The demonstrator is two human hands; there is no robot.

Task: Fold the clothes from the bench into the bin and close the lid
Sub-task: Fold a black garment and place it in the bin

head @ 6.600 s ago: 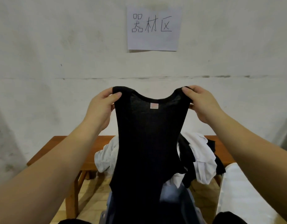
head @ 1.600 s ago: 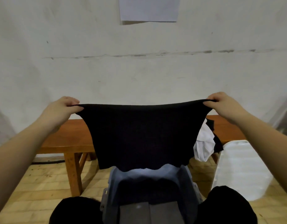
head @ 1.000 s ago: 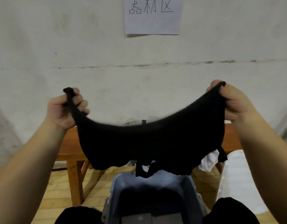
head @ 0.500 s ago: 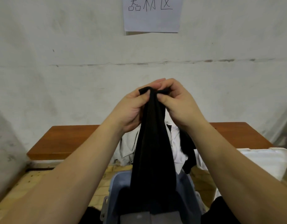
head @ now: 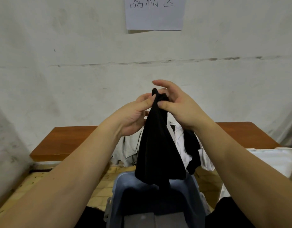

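While hanging over the bin: head view only.
Item: folded black knit garment, dangling above open grey-blue plastic bin.
Left hand: pinching its top edge.
Right hand: thumb pinching the same edge, fingers spreading.
Handling: looking light, limp; gripping at the fold.
Remaining: heaped white and black clothes lying on brown wooden bench.

Bare forearms, no sleeves in view; black trousers over both knees

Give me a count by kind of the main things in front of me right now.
Hands: 2, left hand and right hand
Held black garment: 1
Clothes pile: 1
Bench: 1
Blue bin: 1
White lid: 1
Wall sign: 1
Total: 8
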